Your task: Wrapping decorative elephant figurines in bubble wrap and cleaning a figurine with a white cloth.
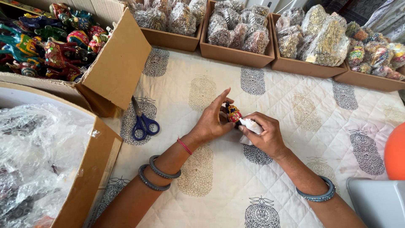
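Bare forearms, no sleeves. Left arm [168, 162]: thin red thread [184, 146] at wrist, two grey-blue bangles [157, 175] below it. Right arm [303, 177]: one grey-blue beaded bangle [319, 195].

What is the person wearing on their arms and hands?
Both arms are bare, with no sleeves showing. The left hand has a thin red thread at the wrist and two grey-blue bangles further up the forearm. The right hand has one grey-blue bangle. No rings or gloves can be seen.
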